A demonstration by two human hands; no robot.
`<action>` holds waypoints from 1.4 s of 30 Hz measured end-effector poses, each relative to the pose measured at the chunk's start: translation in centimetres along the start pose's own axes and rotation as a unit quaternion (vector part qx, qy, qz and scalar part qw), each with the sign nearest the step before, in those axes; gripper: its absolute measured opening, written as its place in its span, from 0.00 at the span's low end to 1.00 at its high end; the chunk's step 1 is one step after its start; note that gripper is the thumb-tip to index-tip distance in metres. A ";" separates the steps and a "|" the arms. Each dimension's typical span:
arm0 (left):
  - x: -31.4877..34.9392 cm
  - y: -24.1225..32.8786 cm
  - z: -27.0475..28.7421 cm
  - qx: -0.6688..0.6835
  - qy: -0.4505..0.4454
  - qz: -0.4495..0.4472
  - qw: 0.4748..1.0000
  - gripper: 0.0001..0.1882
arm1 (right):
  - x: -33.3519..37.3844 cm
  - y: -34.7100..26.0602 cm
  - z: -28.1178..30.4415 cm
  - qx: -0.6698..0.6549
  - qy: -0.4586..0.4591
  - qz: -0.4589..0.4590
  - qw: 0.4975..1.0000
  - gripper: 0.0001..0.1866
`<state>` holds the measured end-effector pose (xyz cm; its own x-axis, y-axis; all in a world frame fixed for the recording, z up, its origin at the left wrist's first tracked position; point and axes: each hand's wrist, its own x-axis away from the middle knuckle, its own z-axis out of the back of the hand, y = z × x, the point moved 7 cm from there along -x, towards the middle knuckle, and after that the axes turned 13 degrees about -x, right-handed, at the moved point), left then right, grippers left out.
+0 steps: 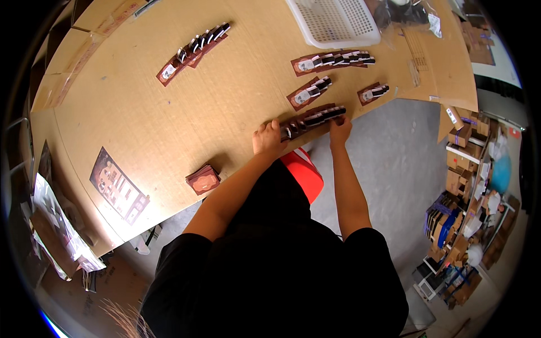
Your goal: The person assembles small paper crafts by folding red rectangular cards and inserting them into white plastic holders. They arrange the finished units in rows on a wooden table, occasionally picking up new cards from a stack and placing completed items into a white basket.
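At the near edge of a cardboard-covered table lies a fanned row of dark brown product cards. My left hand presses on the row's left end. My right hand holds its right end. Further back lie three more fanned rows of the same cards, and a single short one.
A small stack of brown cards sits near the table edge at my left. A printed sheet lies further left. A white plastic basket stands at the back. A red stool is under me. Shelves with boxes stand at right.
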<state>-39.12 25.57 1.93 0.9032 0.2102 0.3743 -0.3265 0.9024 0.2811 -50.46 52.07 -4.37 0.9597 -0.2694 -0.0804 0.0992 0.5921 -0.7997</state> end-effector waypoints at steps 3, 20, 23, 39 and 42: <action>0.3 -0.9 0.8 -0.007 -0.011 -0.001 1.000 0.32 | 1.4 -1.6 -0.1 0.013 0.008 -0.021 1.000 0.18; 2.5 -8.6 1.3 -0.027 -0.052 0.070 0.996 0.29 | 8.3 -6.4 -4.1 -0.003 -0.041 0.025 0.999 0.23; 3.1 -9.3 2.7 -0.016 -0.051 0.069 0.996 0.30 | 9.2 -7.7 -4.4 0.024 -0.047 -0.005 0.999 0.23; 4.5 -15.8 3.5 0.025 -0.051 0.112 0.992 0.30 | 12.4 -13.8 -8.4 0.056 -0.063 0.060 0.995 0.18; 4.7 -17.7 3.6 0.034 -0.054 0.138 0.988 0.30 | 13.7 -18.1 -8.5 0.098 -0.135 0.027 0.986 0.18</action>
<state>-30.08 9.29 1.90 0.7431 0.4002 0.5363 -0.5776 0.7883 0.2120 -41.33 31.16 3.92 0.9974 -0.0372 0.0615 0.0688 0.7429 -0.6659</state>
